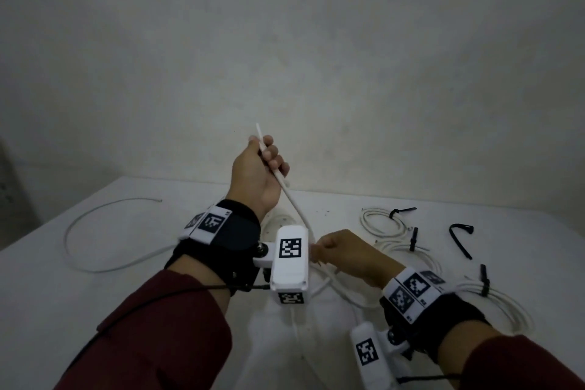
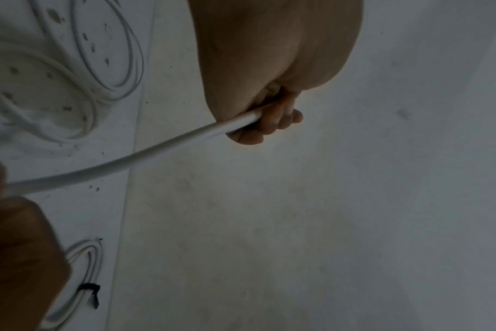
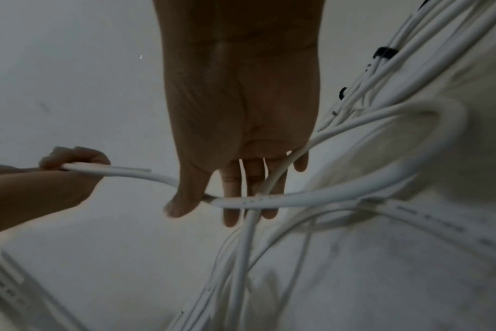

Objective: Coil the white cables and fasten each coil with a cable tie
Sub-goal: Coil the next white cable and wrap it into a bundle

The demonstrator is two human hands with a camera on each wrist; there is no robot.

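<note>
Left hand (image 1: 258, 172) raised above the table (image 1: 133, 266), fist clamped on the white cable (image 1: 292, 199) near its free end. Right hand (image 1: 343, 252) lower, thumb and fingers pinching the same cable where it loops. Rest trails onto the table. Tied coils (image 1: 384, 223) sit right, loose black cable tie (image 1: 460, 237) beyond; another loose cable (image 1: 95, 225) lies left.

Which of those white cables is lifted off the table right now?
The cable stretched between both hands: the left hand grips its free end up high, the right hand holds it lower. The others lie on the table.
</note>
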